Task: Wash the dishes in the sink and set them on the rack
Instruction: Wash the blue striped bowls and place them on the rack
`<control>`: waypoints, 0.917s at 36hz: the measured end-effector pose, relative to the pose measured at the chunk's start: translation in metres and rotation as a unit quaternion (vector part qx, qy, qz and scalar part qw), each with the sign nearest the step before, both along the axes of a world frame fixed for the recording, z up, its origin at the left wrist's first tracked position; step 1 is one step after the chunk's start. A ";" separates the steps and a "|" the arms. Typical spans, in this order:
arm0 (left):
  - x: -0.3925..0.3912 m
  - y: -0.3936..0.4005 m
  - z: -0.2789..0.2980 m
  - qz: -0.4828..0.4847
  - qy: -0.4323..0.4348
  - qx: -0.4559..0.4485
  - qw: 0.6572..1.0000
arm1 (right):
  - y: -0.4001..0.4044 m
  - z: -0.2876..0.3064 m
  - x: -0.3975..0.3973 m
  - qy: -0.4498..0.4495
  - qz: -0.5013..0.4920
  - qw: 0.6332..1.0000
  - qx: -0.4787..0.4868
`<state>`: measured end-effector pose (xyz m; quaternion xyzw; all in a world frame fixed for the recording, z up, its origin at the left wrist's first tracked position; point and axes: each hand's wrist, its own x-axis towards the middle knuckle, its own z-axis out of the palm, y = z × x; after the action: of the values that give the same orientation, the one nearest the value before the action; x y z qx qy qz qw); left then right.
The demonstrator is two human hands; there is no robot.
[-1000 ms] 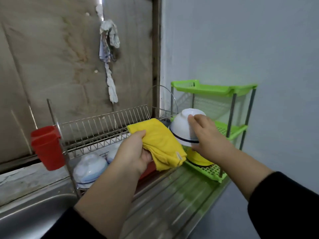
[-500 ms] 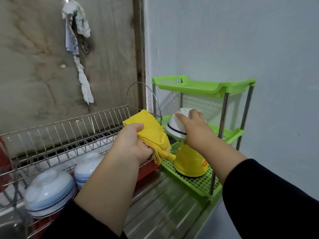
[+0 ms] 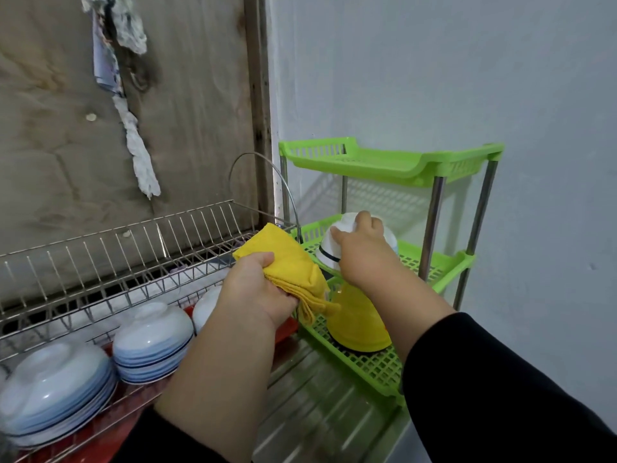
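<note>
On the green shelf's (image 3: 444, 262) middle tier, far right: white bowl (image 3: 337, 242) upside down, right hand (image 3: 362, 248) gripping it, fingers curled over its base. Just left, left hand (image 3: 263, 289) clamped on folded yellow cloth (image 3: 287, 259). Below, on bottom tier, yellow upturned cup (image 3: 357, 325). Near left, metal rack (image 3: 133, 259) holding stacks of upturned bluish bowls (image 3: 152, 342).

Your left hand (image 3: 257, 289) grips soft, matt yellow cloth (image 3: 293, 265). Under your right hand (image 3: 362, 252) sits a glossy white bowl (image 3: 329, 245) on green perforated plastic shelving (image 3: 447, 262). Left of your hands: shiny metal wire rack (image 3: 117, 248).
</note>
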<state>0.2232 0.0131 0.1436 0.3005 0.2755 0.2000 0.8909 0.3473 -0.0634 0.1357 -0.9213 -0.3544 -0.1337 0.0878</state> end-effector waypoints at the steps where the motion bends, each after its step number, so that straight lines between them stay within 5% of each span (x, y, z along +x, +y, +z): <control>1: 0.002 0.000 0.000 0.000 0.000 0.002 1.000 | 0.000 0.000 0.000 0.001 -0.002 1.000 0.003; 16: 0.009 0.005 0.001 -0.006 -0.007 0.005 1.000 | 0.002 0.001 -0.004 0.018 -0.017 0.998 0.055; 23: -0.005 0.002 -0.003 -0.021 -0.022 0.006 1.000 | 0.007 -0.007 -0.030 0.058 0.051 0.976 0.201; 28: -0.035 -0.002 -0.001 -0.043 -0.035 0.017 0.998 | 0.010 -0.021 -0.066 0.198 0.097 0.919 0.326; 33: -0.076 0.004 -0.006 -0.069 -0.029 0.036 0.997 | -0.002 -0.037 -0.096 0.473 0.146 0.765 0.413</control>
<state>0.1472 0.0174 0.1375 0.3449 0.2209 0.1561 0.8988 0.2511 -0.0652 0.0983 -0.6798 -0.3087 0.2000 0.6345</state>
